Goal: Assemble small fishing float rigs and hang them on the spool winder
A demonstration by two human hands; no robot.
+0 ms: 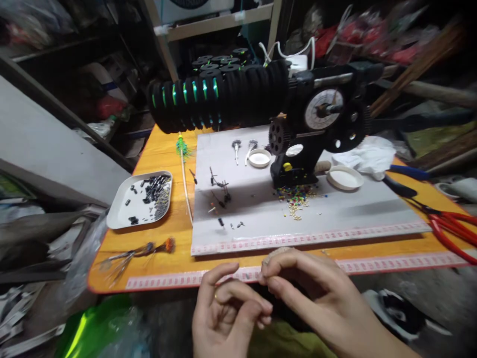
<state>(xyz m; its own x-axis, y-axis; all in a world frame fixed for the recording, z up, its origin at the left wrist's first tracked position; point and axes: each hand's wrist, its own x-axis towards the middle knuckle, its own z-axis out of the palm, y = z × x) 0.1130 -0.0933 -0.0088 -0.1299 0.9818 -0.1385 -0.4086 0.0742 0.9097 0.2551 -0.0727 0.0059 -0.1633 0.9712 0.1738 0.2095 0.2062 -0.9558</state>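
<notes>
"How does the left hand (233, 315) look?"

"Your fingers curl in and their tips sit close to the thumb. I cannot tell whether anything is between them."

"And the right hand (322, 293)?"

"Your thumb and forefinger bend together in a pinch, just beside the left hand's fingers. If you grasp something there, it is too small to make out."

"Where is the front tape (164, 282)?"

"It runs along the near edge of the table (182, 259); your hands cover part of it."

"What lies past it?"

"The board (354, 214), with a second tape (231, 245) along its near edge. Beads (296, 195) lie loose at the foot of the machine (300, 156), which carries a row of black spools (257, 94)."

"At the sides?"

"On your left, a white tray (121, 204) holds small dark parts (156, 186). On your right, the red-handled pliers (432, 213) lie near the board's corner."
</notes>
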